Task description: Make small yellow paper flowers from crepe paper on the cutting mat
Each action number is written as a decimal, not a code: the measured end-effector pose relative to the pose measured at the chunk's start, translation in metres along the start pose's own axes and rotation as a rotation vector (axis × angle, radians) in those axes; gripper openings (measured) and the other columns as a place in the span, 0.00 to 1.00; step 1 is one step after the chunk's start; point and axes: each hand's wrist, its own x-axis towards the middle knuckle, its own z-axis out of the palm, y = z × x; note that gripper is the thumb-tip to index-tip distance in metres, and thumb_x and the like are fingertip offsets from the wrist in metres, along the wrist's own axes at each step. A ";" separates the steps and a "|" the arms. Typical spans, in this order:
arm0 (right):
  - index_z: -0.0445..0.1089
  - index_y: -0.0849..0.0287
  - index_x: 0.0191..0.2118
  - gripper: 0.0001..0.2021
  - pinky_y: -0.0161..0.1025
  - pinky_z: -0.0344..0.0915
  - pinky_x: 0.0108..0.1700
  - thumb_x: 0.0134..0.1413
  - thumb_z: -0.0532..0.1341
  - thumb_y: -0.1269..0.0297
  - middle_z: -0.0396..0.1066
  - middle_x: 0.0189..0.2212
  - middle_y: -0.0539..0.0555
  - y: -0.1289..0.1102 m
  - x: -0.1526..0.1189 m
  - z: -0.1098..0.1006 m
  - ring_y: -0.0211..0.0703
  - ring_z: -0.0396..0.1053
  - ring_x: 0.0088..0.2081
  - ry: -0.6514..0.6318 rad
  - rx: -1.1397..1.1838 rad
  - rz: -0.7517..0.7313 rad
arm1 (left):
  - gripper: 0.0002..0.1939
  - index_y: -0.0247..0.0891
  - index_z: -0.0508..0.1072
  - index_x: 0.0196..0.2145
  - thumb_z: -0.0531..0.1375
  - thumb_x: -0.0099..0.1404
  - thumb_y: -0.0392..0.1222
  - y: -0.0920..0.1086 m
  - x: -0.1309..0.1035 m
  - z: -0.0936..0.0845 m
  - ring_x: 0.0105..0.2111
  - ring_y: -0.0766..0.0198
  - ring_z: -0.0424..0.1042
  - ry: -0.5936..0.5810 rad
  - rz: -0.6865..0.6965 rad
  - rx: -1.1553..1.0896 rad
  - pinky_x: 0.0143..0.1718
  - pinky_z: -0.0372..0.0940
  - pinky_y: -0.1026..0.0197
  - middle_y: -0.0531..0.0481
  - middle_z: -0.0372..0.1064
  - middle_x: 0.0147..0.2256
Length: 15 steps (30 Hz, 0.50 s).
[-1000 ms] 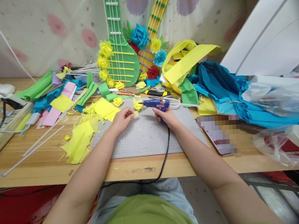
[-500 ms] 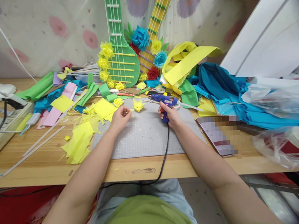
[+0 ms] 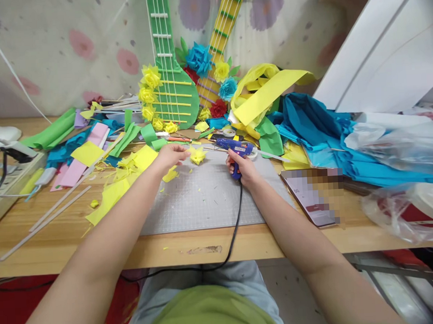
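My left hand (image 3: 172, 158) is closed, its fingertips pinching the left edge of a yellow paper flower (image 3: 198, 155) over the cutting mat. In my right hand (image 3: 244, 168) is a blue hot glue gun (image 3: 233, 145), gripped by its handle, nozzle pointing left toward the flower. A clear glue stick (image 3: 272, 155) sticks out of its back end. Below my left hand lies another yellow paper piece (image 3: 170, 174), partly hidden by the hand. Cut yellow paper sheets (image 3: 111, 199) lie partly behind my left forearm.
A green paper lute (image 3: 179, 98) with yellow flowers and a yellow one (image 3: 217, 46) lean against the wall. Blue crepe paper (image 3: 316, 123) and a phone (image 3: 311, 198) lie to the right. The glue gun's black cord (image 3: 237, 219) crosses the grey cutting mat (image 3: 204, 208).
My left hand has moved slightly up and its forearm now covers more of the yellow sheets. The flower has turned a little. The glue gun stays nearly in place.
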 end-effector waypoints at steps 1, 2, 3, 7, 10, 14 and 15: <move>0.62 0.59 0.18 0.20 0.29 0.53 0.15 0.36 0.63 0.46 0.61 0.16 0.47 0.000 0.000 0.000 0.28 0.53 0.15 0.003 -0.003 -0.001 | 0.12 0.35 0.68 0.20 0.67 0.39 0.39 0.004 0.003 0.001 0.22 0.67 0.64 -0.005 -0.040 0.018 0.22 0.58 0.63 0.52 0.65 0.20; 0.62 0.59 0.18 0.19 0.29 0.53 0.15 0.36 0.63 0.46 0.61 0.16 0.47 0.000 0.000 0.000 0.28 0.53 0.15 0.004 -0.005 -0.002 | 0.12 0.35 0.68 0.20 0.68 0.38 0.38 0.006 0.007 0.002 0.21 0.67 0.64 -0.006 -0.076 0.033 0.22 0.57 0.63 0.52 0.65 0.20; 0.62 0.58 0.18 0.19 0.29 0.53 0.15 0.36 0.63 0.46 0.61 0.16 0.47 0.000 0.000 0.000 0.28 0.53 0.14 0.004 -0.006 -0.003 | 0.13 0.36 0.67 0.20 0.68 0.37 0.38 0.008 0.010 0.004 0.21 0.66 0.64 -0.003 -0.106 0.044 0.21 0.57 0.62 0.52 0.65 0.19; 0.62 0.59 0.18 0.19 0.30 0.53 0.15 0.37 0.63 0.47 0.61 0.15 0.46 0.000 0.000 0.000 0.28 0.53 0.14 0.006 -0.001 -0.007 | 0.16 0.37 0.62 0.17 0.69 0.36 0.34 0.011 0.019 0.012 0.19 0.65 0.63 0.037 -0.183 0.055 0.20 0.51 0.63 0.53 0.61 0.16; 0.62 0.59 0.18 0.19 0.30 0.52 0.14 0.37 0.63 0.47 0.61 0.15 0.46 0.001 0.001 0.000 0.27 0.54 0.14 0.016 0.007 0.001 | 0.19 0.38 0.58 0.16 0.69 0.38 0.35 0.009 0.023 0.015 0.17 0.67 0.59 0.054 -0.239 0.078 0.18 0.47 0.65 0.55 0.55 0.13; 0.62 0.59 0.18 0.19 0.29 0.52 0.15 0.38 0.63 0.48 0.62 0.15 0.46 0.001 0.002 -0.001 0.27 0.54 0.14 0.002 0.025 0.000 | 0.18 0.38 0.57 0.21 0.67 0.42 0.35 0.005 0.027 0.014 0.16 0.71 0.55 0.097 -0.265 0.137 0.18 0.45 0.66 0.56 0.56 0.15; 0.62 0.60 0.18 0.19 0.29 0.52 0.15 0.38 0.63 0.48 0.62 0.15 0.46 0.001 0.002 -0.001 0.27 0.54 0.14 -0.004 0.029 -0.001 | 0.18 0.38 0.57 0.22 0.67 0.43 0.36 0.003 0.028 0.014 0.16 0.71 0.55 0.102 -0.269 0.159 0.18 0.45 0.66 0.56 0.56 0.16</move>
